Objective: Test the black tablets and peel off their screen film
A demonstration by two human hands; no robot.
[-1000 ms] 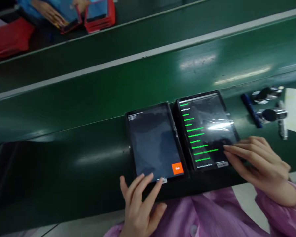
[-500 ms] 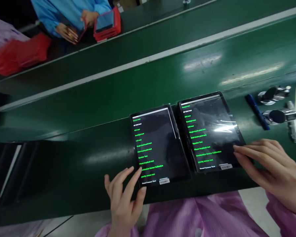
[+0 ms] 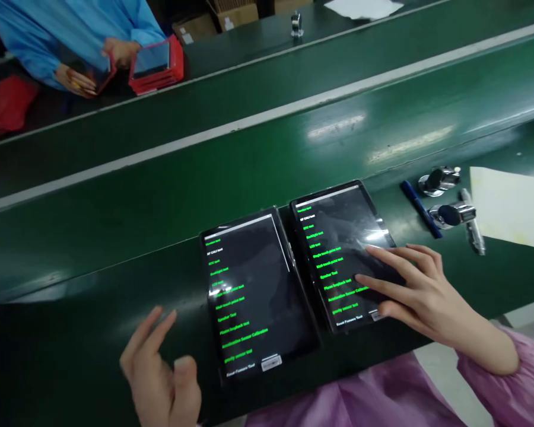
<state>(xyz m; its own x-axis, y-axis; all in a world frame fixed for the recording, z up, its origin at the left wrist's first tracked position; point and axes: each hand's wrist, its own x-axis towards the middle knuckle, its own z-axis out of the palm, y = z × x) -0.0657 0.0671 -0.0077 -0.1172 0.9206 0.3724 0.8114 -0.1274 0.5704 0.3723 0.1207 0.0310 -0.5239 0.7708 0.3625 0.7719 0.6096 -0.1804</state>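
Observation:
Two black tablets lie side by side on the green bench, each lit with a list of mostly green test names. My left hand (image 3: 162, 367) is in the air just left of the left tablet (image 3: 262, 308), fingers apart and nothing in them. Over the lower right part of the right tablet (image 3: 342, 237) spreads my right hand (image 3: 420, 290). Its fingertips are at the screen; whether they press it I cannot tell. A small white label (image 3: 271, 363) sits at the left tablet's lower edge.
To the right lie a blue pen (image 3: 420, 209), two shiny metal fixtures (image 3: 451, 214), a clear-wrapped item (image 3: 475, 234) and a pale sheet (image 3: 511, 204). Across the bench a person in blue (image 3: 71, 35) handles a tablet beside a stack of red-cased tablets (image 3: 158, 65).
My left hand has come away from the left tablet's edge, to the left. My right hand has moved from the right tablet's corner in over its screen, fingers spreading. The view has shifted.

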